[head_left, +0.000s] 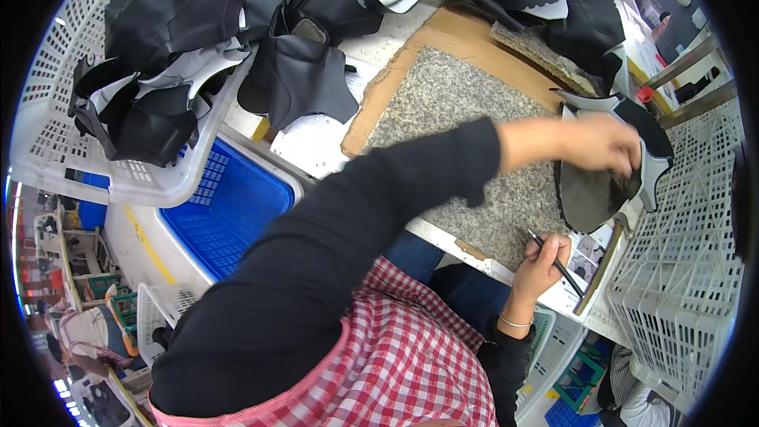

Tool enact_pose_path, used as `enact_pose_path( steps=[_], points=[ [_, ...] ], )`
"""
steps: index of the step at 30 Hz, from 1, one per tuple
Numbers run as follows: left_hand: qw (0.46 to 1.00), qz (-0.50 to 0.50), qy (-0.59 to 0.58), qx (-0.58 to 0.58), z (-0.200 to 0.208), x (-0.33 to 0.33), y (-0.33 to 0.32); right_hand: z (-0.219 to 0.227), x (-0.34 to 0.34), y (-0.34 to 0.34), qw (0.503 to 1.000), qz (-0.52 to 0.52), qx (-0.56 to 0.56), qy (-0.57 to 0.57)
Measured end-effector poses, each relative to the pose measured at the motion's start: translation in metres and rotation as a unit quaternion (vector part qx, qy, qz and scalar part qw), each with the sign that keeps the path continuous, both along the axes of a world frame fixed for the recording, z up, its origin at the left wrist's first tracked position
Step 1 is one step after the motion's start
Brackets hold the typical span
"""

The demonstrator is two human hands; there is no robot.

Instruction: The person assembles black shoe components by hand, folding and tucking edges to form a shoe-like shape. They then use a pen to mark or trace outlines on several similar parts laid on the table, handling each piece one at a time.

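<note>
My left arm, in a black sleeve, reaches across to the right. My left hand (605, 143), slightly blurred, has its fingers curled over a black and grey shoe upper (589, 198) at the board's right side. Part of the upper is hidden under the hand. Closer to me, my right hand (544, 265) is closed around a slim dark pen (564, 275), its tip pointing up and left over the speckled grey board (458, 103). A bangle circles the right wrist.
Black shoe uppers (300, 71) are heaped along the back and in a white crate (47, 126) at left. A blue basket (229, 209) stands below it. Another white crate (680, 269) borders the right, beside a wooden-handled tool (602, 269). Brown cardboard (451, 32) underlies the board.
</note>
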State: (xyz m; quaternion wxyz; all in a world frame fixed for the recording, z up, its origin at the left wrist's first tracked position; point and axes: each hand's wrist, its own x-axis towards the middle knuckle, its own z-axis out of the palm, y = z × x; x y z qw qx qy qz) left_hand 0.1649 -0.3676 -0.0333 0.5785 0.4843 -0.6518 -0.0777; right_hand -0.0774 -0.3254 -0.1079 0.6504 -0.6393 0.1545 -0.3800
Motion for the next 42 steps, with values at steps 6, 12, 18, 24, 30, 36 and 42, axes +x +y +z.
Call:
enact_pose_path(
  steps=[6, 12, 18, 24, 30, 36, 42],
  points=[
    [0.867, 0.486, -0.103, 0.036, 0.073, 0.176, 0.238, -0.002, 0.001, 0.0, 0.992, 0.038, -0.075, 0.092],
    [0.689, 0.546, -0.418, 0.23, 0.029, 0.212, 0.212, -0.003, 0.003, -0.001, 0.994, 0.049, -0.067, 0.066],
    [0.556, 0.691, -0.1, 0.451, 0.007, 0.221, 0.244, -0.006, -0.003, -0.002, 0.994, 0.055, -0.077, 0.063],
    [0.663, 0.668, -0.204, 0.27, 0.116, 0.158, 0.32, -0.003, 0.001, -0.004, 0.991, 0.083, -0.07, 0.078],
    [0.88, 0.464, 0.093, -0.027, 0.211, 0.118, 0.351, -0.005, 0.002, -0.002, 0.994, 0.065, -0.066, 0.05],
    [0.833, 0.376, -0.394, -0.1, 0.15, 0.067, 0.281, -0.011, -0.001, -0.011, 0.997, 0.02, 0.066, -0.046],
    [0.919, 0.267, -0.245, 0.157, 0.06, -0.029, 0.245, -0.007, -0.003, -0.016, 0.989, 0.066, 0.11, -0.076]
  ],
)
